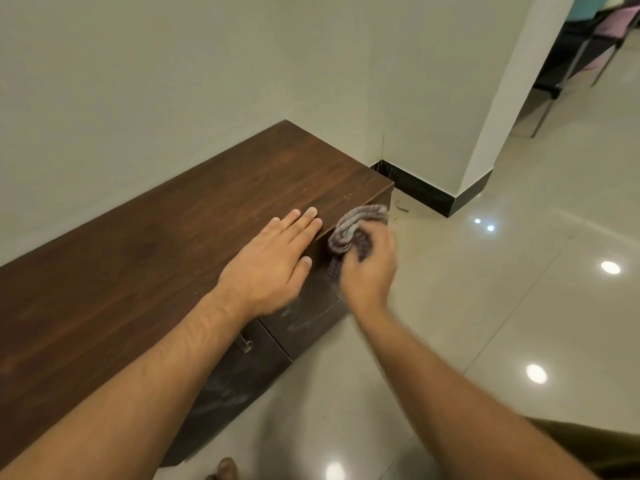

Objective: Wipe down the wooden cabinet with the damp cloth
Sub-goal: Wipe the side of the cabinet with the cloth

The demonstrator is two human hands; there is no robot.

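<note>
A long, low cabinet of dark wood (145,258) stands against the wall. My left hand (270,261) lies flat on its top near the front edge, fingers spread and thumb over the edge. My right hand (369,268) grips a bunched grey cloth (349,230) and presses it against the cabinet's front face, just below the top edge near the right end. The front door panels (308,323) show pale, streaky smears. A metal handle (244,342) sticks out below my left forearm.
Glossy beige floor tiles (502,306) spread to the right, reflecting ceiling lights. A white pillar with a black skirting board (426,194) stands behind the cabinet's right end. Chairs with metal legs (571,64) stand at the far upper right. A bare foot (225,469) shows at the bottom.
</note>
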